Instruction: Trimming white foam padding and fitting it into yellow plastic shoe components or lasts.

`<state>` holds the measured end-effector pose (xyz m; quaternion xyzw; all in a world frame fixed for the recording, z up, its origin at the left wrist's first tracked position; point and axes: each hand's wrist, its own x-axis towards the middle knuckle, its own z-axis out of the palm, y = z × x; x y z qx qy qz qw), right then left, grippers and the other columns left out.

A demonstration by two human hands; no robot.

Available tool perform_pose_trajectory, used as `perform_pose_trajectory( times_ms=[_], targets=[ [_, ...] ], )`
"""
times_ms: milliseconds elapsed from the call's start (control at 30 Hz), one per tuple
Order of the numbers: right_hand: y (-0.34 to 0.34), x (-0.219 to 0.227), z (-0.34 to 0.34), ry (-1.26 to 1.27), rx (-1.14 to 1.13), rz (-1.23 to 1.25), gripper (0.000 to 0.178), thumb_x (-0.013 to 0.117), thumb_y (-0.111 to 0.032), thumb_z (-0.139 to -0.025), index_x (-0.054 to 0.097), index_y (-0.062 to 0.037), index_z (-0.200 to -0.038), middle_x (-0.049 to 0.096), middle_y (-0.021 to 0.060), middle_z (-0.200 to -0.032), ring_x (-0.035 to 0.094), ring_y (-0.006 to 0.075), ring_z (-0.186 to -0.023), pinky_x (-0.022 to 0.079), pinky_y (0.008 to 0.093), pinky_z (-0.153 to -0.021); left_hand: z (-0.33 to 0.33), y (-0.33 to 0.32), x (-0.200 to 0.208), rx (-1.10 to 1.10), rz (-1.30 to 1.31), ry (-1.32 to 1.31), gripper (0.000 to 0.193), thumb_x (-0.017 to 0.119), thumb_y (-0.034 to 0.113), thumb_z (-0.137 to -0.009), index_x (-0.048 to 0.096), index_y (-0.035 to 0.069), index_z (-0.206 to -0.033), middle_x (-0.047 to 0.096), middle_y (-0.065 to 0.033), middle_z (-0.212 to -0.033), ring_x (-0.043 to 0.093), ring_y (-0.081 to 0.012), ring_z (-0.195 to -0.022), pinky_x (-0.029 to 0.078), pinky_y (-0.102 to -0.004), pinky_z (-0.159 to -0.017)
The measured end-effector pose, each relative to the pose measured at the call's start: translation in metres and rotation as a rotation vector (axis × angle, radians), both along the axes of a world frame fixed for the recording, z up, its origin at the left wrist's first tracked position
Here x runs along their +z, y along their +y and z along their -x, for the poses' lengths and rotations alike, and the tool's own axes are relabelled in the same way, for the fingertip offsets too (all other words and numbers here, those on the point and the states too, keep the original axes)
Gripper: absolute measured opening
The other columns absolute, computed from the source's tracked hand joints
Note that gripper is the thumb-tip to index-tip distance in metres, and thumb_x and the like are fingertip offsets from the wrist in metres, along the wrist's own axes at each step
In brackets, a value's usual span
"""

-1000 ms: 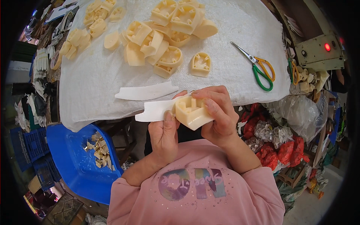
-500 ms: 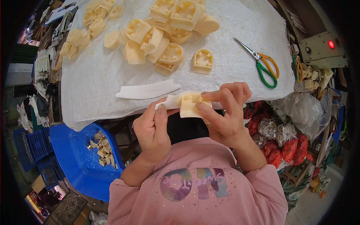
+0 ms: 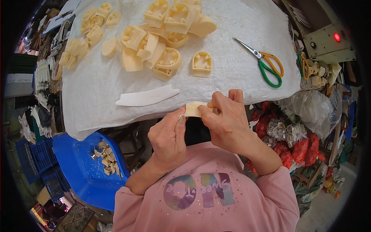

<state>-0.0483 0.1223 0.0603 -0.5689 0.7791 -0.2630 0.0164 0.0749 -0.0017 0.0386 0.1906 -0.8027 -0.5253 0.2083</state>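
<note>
Over the table's near edge, a cream plastic shoe heel (image 3: 193, 109) is held between my two hands, its smooth curved wall showing. My right hand (image 3: 228, 118) is closed round its right side, thumb and fingertips pinching it. My left hand (image 3: 170, 133) is closed at the left side, thumb and forefinger pressing a white strip against the heel; most of that strip is hidden. Another white strip (image 3: 147, 96) lies flat on the table just beyond my left hand. A single heel (image 3: 201, 64) stands farther off, hollow side showing, beside a pile of similar heels (image 3: 167, 60).
White woven sheeting (image 3: 224, 77) covers the table. Scissors (image 3: 259, 55) with green and yellow handles lie at the right. A blue basin (image 3: 83, 174) with small scraps stands below left. Red bags (image 3: 299, 150) and clear plastic sit at lower right, near a grey box with a red light (image 3: 337, 37).
The heel has been turned, so its hollow side no longer shows. My left hand has moved right, up to the heel, and the white strip it held is now mostly hidden.
</note>
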Motion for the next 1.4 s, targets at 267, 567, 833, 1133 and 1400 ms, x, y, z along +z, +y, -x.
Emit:
perform_pose_trajectory(
  times_ms=[267,567,833,1133,1400],
  targets=[
    [0.002,-0.024,0.012,-0.001,0.029,0.201,0.035,0.062,-0.001,-0.061,0.059,-0.0142,-0.094,0.045,0.0043,-0.075,0.046,0.0209,-0.068,0.026,0.0397,-0.07,-0.001,-0.009,0.003,-0.135,0.116,0.123,0.035,0.049,0.013,-0.091,0.052,-0.008,-0.118,0.058,-0.0201,-0.107,0.06,-0.0259,-0.088,0.049,-0.0332,-0.077],
    [0.004,-0.022,0.011,-0.146,0.12,0.321,0.039,0.066,-0.002,-0.06,0.062,-0.0153,-0.096,0.051,0.0007,-0.083,0.046,0.0193,-0.076,0.026,0.0413,-0.073,0.008,-0.019,-0.025,-0.626,-1.282,0.031,0.062,0.045,0.043,-0.094,0.025,0.004,-0.139,0.045,-0.0083,-0.122,0.047,-0.0161,-0.104,0.041,-0.029,-0.085],
    [0.001,-0.023,0.007,-0.118,0.169,0.279,0.037,0.066,0.0,-0.059,0.062,-0.0157,-0.093,0.051,0.0007,-0.083,0.046,0.0188,-0.075,0.026,0.0413,-0.075,0.011,-0.013,-0.024,-0.441,-1.249,-0.093,0.058,0.058,0.046,-0.08,0.042,0.005,-0.117,0.051,-0.0087,-0.103,0.052,-0.0171,-0.088,0.043,-0.0301,-0.076],
    [0.005,-0.025,0.012,-0.121,0.097,0.317,0.032,0.069,-0.005,-0.063,0.063,-0.0165,-0.092,0.054,-0.0009,-0.086,0.048,0.0203,-0.081,0.026,0.0419,-0.078,0.009,-0.015,-0.022,-0.374,-0.97,-0.009,0.06,0.055,0.048,-0.087,0.039,0.002,-0.122,0.052,-0.0068,-0.097,0.05,-0.0143,-0.083,0.041,-0.0271,-0.074],
    [0.005,-0.025,0.011,-0.088,0.063,0.306,0.034,0.071,-0.006,-0.063,0.063,-0.0155,-0.095,0.054,-0.0003,-0.085,0.048,0.021,-0.081,0.025,0.042,-0.078,0.0,-0.001,-0.022,-0.003,-0.389,0.401,0.014,0.07,0.005,-0.08,0.066,-0.002,-0.091,0.057,-0.0076,-0.087,0.053,-0.0122,-0.072,0.044,-0.0233,-0.063]
  ],
)
